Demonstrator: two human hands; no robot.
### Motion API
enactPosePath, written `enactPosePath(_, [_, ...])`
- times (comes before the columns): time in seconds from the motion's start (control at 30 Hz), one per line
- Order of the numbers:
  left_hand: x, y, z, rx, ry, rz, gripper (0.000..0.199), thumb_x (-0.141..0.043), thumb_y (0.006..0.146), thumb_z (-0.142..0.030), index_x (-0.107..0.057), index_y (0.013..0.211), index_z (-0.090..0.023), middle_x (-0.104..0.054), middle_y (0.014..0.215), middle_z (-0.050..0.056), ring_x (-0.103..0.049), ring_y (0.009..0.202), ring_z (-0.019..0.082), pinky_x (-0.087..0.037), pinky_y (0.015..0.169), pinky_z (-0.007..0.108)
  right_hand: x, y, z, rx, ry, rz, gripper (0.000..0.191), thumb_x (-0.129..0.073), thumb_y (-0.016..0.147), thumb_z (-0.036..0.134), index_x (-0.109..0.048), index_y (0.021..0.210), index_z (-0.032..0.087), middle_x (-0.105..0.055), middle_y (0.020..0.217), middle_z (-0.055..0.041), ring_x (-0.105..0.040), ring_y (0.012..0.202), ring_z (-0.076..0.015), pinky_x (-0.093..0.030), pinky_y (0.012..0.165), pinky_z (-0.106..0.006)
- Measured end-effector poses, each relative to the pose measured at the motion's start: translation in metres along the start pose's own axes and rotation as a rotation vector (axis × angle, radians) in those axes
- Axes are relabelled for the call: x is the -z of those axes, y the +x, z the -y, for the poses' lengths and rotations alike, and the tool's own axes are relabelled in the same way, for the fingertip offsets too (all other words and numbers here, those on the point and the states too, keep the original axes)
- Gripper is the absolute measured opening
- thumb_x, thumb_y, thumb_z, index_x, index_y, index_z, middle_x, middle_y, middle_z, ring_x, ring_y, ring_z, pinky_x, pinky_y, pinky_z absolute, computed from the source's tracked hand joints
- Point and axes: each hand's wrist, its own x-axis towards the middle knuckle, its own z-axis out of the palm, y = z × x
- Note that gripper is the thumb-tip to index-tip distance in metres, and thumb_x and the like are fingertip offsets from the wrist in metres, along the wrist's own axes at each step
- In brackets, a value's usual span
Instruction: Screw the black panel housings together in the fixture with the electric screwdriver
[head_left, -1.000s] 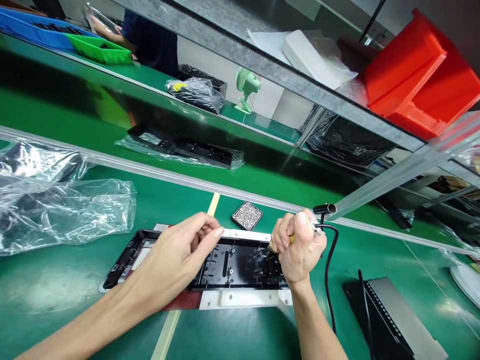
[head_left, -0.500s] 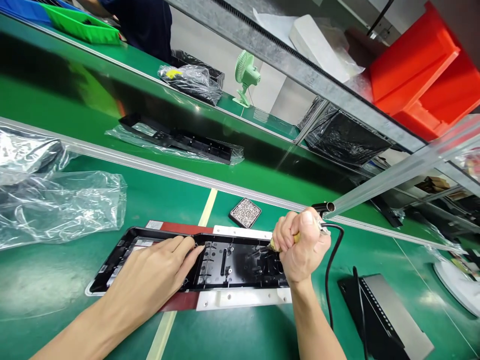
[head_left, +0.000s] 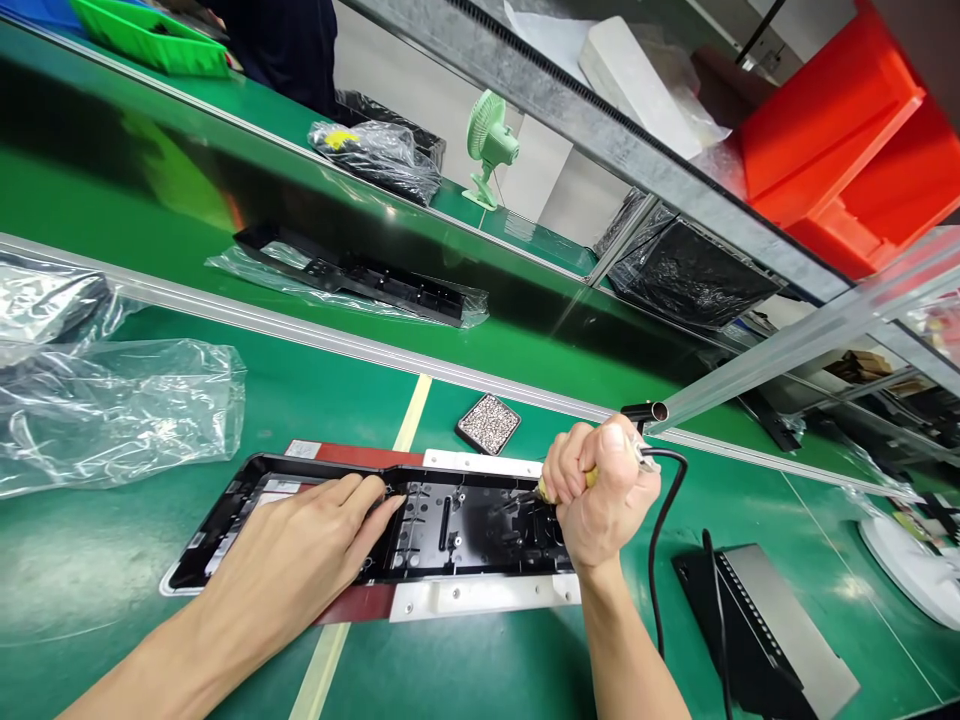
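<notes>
A long black plastic housing point(head_left: 480, 525) lies open side up on a red and white fixture point(head_left: 487, 597). My left hand point(head_left: 315, 535) rests over its left half, with the fingers bent down at the inner divider; what the fingertips may hold is hidden. My right hand point(head_left: 600, 485) is wrapped round a yellow-handled electric screwdriver point(head_left: 546, 490). The tool slants down to the left, its tip over the right part of the housing, and a black cord runs from its upper end.
Behind the housing sits a small tray of screws point(head_left: 489, 424). Clear plastic bags point(head_left: 150, 400) lie at the left, a black and grey panel point(head_left: 772, 620) at the right. Beyond the rail is another black part point(head_left: 360, 280). A red bin point(head_left: 832, 150) stands on the upper shelf.
The view has shifted slightly, so the housing and fixture appear a little further left. Both hands keep nearly the same pose on the housing and screwdriver.
</notes>
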Motion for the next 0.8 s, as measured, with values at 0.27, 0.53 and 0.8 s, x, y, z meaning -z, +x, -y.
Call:
enactPosePath(0.27, [-0.0016,0.0002,0.0001,0.015,0.016,0.039,0.041,-0.034,0.106,-0.045,-0.064,0.090,-0.021,-0.071,0.079,0.002,-0.070,0.062,0.023,-0.032,0.053,0.034,-0.0012,-0.0003,-0.0008,-0.005,-0.005,-0.002,0.042,-0.061,0.095,0.035,-0.040,0.061,0.023,-0.034,0.043,0.0097,-0.026,0.034,-0.0067,-0.025,0.029,-0.020])
enactPosePath(0.53, [-0.0027,-0.0003,0.0003,0.021,0.029,0.076,0.041,-0.033,0.106,-0.046,-0.065,0.096,-0.021,-0.071,0.080,0.003,-0.069,0.061,0.023,-0.033,0.051,0.034,-0.0019,-0.0003,0.0002,-0.004,-0.008,0.005,0.041,-0.061,0.094,0.034,-0.041,0.061,0.022,-0.035,0.044,0.0097,-0.027,0.034,-0.0066,-0.025,0.030,-0.019])
enactPosePath(0.8, [-0.0029,0.0000,0.0004,0.019,0.040,0.095,0.042,-0.032,0.106,-0.046,-0.066,0.100,-0.021,-0.072,0.083,0.004,-0.070,0.063,0.022,-0.035,0.052,0.033,-0.0019,-0.0004,-0.0010,0.013,-0.015,0.012,0.040,-0.060,0.095,0.033,-0.041,0.061,0.022,-0.035,0.044,0.0099,-0.027,0.034,-0.0065,-0.025,0.030,-0.019])
